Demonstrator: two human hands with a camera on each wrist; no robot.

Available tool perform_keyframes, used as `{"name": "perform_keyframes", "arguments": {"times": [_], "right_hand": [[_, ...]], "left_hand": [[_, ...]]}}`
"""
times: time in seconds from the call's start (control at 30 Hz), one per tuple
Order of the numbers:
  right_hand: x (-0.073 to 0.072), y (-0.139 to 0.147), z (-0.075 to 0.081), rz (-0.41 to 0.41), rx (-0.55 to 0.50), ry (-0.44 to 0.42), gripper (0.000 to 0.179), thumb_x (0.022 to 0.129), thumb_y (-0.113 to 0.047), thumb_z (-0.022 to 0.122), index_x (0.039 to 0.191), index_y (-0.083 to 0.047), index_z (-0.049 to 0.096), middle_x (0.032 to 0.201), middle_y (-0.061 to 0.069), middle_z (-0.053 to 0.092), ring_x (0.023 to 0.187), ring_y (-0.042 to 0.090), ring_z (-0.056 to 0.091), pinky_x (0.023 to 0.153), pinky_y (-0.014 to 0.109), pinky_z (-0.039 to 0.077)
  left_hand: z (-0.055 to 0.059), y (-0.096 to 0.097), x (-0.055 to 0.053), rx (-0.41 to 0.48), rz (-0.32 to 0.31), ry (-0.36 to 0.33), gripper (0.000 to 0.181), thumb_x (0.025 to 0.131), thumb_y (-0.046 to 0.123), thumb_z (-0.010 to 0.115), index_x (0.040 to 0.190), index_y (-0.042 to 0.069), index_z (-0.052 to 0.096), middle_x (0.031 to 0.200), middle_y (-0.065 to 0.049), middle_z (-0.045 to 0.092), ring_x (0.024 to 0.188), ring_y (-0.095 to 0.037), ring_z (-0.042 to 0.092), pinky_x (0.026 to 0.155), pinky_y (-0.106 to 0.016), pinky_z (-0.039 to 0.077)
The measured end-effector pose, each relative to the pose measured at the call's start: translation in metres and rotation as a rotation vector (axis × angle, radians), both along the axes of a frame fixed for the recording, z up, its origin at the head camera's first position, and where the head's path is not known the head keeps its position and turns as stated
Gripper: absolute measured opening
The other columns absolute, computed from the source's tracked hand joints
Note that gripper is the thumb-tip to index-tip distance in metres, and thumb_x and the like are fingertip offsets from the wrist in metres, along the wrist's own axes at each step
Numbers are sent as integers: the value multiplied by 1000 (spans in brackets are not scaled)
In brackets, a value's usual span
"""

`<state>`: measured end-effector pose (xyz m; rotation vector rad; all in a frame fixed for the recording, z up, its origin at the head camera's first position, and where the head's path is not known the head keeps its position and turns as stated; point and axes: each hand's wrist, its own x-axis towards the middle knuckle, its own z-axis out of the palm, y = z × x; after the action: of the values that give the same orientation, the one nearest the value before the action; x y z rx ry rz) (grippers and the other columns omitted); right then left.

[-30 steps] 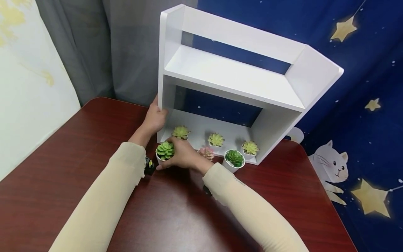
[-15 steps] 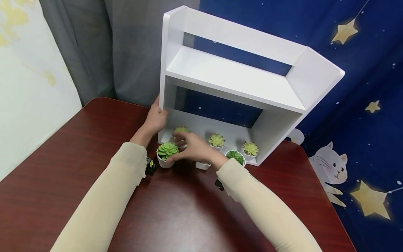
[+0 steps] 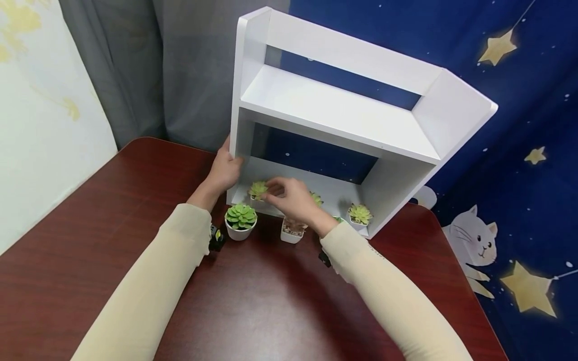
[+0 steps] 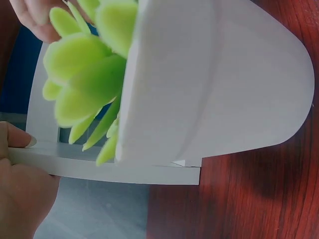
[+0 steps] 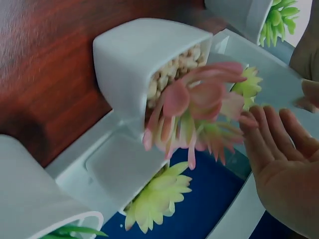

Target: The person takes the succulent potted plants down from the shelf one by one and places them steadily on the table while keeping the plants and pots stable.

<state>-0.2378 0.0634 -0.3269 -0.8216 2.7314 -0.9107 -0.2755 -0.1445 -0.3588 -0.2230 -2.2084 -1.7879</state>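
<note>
White shelf [image 3: 338,113], starred blue backdrop [image 3: 519,135]; half-hidden plant [image 5: 75,231] seemingly green.

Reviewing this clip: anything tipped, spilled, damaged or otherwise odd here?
Nothing stands out: the white shelf stands upright, gripped by the left hand; the bright green potted succulent and pink potted succulent sit upright too, with nothing visibly spilled.

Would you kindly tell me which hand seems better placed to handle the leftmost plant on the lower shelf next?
Likely the right hand: its grip looks open, close beside that yellow-green succulent on the white shelf. The left hand is occupied, gripping the shelf's left side.
</note>
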Motion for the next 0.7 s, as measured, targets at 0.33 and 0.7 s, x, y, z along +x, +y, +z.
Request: {"name": "perform_keyframes", "arguments": {"times": [0.33, 0.7], "right_hand": [[-17, -6, -4, 12, 250, 107, 74, 86, -26, 80, 150, -8, 46, 148, 13, 55, 135, 30, 53, 111, 42, 44], [-28, -25, -7, 135, 357, 88, 87, 87, -29, 79, 157, -6, 33, 160, 13, 42, 148, 27, 40, 121, 37, 33]], "left_hand": [[0, -3, 4, -15, 8, -22, 72, 98, -1, 38, 163, 18, 16, 159, -24, 36, 144, -42, 37, 115, -62, 32], [0, -4, 7, -20, 22, -11, 67, 98, -1, 38, 161, 12, 21, 155, -25, 39, 139, -41, 42, 113, -64, 34]]}}
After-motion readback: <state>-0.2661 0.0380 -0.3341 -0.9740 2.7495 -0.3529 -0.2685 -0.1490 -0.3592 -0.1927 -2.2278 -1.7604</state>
